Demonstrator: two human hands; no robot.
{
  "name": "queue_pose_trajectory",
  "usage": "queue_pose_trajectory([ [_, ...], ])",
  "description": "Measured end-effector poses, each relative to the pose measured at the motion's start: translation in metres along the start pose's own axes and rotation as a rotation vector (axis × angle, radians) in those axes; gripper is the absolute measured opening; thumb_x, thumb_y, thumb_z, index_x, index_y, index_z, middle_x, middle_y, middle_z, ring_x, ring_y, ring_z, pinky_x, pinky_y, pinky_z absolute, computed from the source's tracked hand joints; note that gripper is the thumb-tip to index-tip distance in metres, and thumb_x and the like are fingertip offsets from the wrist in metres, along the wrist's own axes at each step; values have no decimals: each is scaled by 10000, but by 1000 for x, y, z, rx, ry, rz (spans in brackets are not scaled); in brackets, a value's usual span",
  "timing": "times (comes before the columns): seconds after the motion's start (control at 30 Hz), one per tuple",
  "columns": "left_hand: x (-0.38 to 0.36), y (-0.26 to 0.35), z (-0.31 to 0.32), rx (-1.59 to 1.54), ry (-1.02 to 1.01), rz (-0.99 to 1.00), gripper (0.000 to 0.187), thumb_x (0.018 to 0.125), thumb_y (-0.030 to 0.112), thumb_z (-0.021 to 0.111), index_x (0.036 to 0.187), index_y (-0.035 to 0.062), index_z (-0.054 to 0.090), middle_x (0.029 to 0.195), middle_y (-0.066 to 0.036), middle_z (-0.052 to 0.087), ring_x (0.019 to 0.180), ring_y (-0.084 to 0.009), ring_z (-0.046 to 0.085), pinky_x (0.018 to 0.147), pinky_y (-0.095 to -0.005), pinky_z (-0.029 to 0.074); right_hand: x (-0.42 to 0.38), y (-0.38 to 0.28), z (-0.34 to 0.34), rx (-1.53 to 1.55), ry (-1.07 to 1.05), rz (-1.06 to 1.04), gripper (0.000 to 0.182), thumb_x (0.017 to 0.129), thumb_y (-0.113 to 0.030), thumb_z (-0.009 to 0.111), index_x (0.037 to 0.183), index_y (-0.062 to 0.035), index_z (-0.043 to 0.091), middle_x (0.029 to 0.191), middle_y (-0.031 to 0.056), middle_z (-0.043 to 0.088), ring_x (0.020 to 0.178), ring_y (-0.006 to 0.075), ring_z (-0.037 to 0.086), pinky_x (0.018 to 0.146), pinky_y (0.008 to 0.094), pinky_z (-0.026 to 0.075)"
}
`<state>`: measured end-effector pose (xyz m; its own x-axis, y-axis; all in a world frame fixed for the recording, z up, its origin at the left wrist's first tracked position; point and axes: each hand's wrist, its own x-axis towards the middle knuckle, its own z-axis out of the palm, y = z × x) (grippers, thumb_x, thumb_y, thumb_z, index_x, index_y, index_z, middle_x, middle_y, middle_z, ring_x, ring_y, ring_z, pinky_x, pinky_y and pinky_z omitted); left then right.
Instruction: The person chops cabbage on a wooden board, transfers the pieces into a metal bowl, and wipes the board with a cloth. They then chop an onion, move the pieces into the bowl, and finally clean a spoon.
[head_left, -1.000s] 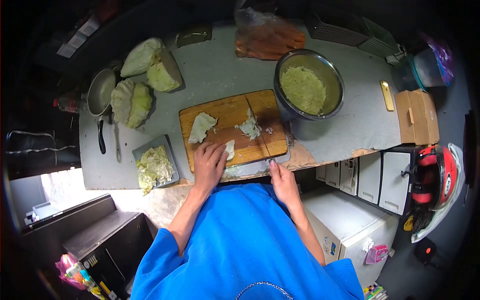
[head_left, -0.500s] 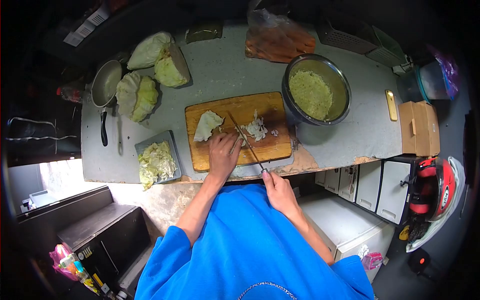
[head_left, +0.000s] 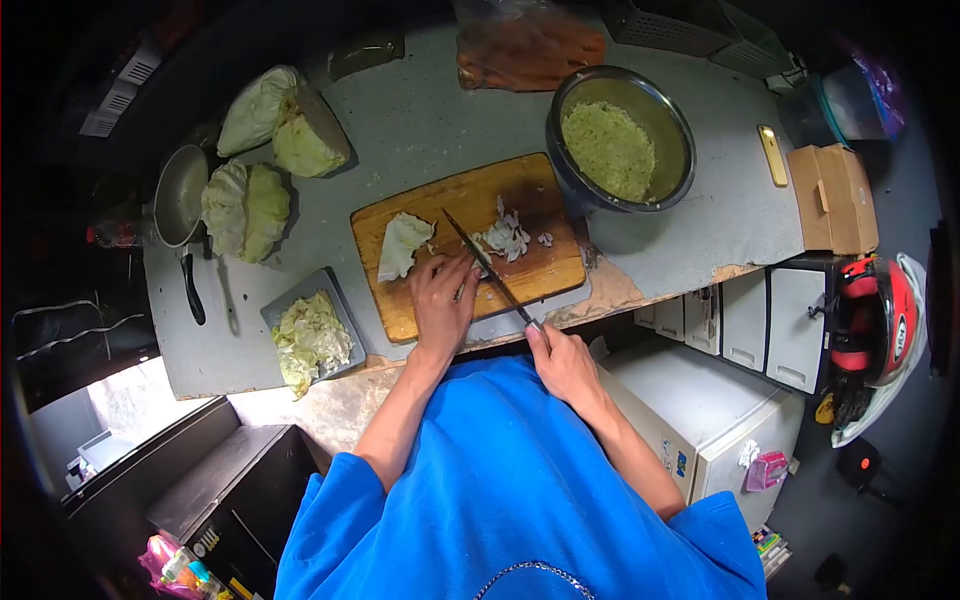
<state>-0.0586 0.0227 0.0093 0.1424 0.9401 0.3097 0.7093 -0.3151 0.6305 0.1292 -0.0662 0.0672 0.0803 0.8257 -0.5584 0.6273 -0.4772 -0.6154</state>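
A wooden cutting board lies at the table's front edge. On it, my left hand curls its fingers over a small piece of cabbage, mostly hidden beneath them. My right hand is closed around the handle of a kitchen knife. The blade slants across the board, right beside my left fingertips. Left of the blade lies a pale cabbage leaf. Chopped cabbage is heaped to its right.
A metal bowl of finely chopped cabbage stands beyond the board, right. At left are cabbage heads, a pan and a grey tray of leaves. A bag of carrots lies at the back; a cardboard box stands right.
The camera view has turned slightly, so the tabletop appears tilted and shifted left. Both hands keep their hold, with the knife still against the left fingertips.
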Motion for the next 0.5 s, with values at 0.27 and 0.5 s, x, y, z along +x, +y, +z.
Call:
queue_pose_trajectory([
  [0.27,-12,-7,-5,-13,-9,106,239,897,129,753,1114,29,763,1152,-108,753,1104,-308,636,942,-425,452,22,-6,20,84,208,-126,440,1063,-392,505,924,8,624,752,289,635,773,519,619,691,531,487],
  [0.5,0,0,-3,-101,14,-7,192,894,99,750,1060,4,755,1095,-137,747,1123,-351,623,964,-454,473,-19,2,4,107,116,-72,481,1067,-415,510,862,13,587,671,257,585,654,467,583,605,489,444],
])
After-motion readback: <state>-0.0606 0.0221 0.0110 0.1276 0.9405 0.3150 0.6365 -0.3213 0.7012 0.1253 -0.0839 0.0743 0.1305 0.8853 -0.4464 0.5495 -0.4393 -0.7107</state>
